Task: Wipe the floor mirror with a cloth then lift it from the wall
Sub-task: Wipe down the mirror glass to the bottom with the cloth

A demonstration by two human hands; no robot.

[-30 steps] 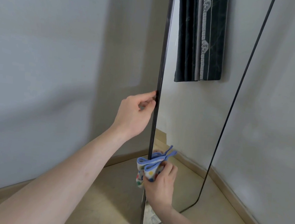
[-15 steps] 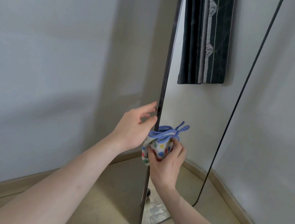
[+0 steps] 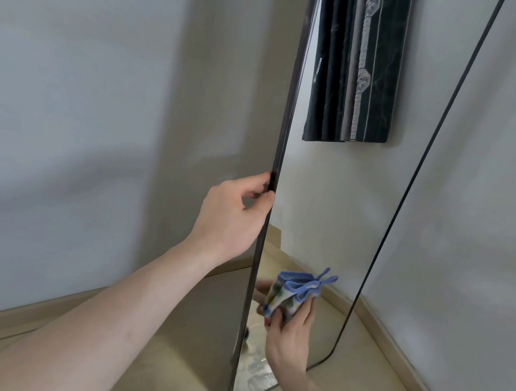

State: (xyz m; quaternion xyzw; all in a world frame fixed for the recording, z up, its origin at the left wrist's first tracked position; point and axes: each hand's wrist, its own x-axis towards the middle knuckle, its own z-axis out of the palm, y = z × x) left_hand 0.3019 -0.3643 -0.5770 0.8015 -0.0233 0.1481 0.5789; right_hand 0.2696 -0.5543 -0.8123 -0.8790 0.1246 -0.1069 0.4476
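A tall floor mirror (image 3: 339,211) with a thin dark frame stands on the floor in a room corner, its top out of view. My left hand (image 3: 231,218) grips the mirror's left frame edge about halfway up, thumb on the front and fingers curled behind. My right hand (image 3: 290,332) holds a bunched white cloth (image 3: 293,292) with coloured dots and a blue hem against the lower part of the glass. The cloth's reflection shows in the glass just left of it.
Grey walls (image 3: 82,108) close in on the left and right, with a beige skirting board (image 3: 394,345) along their base. The floor (image 3: 163,372) is beige tile. A dark patterned curtain (image 3: 357,61) appears reflected in the upper glass.
My right hand has slid the cloth down the glass and a little to the right after an upward stroke. My left hand keeps its hold on the frame edge.
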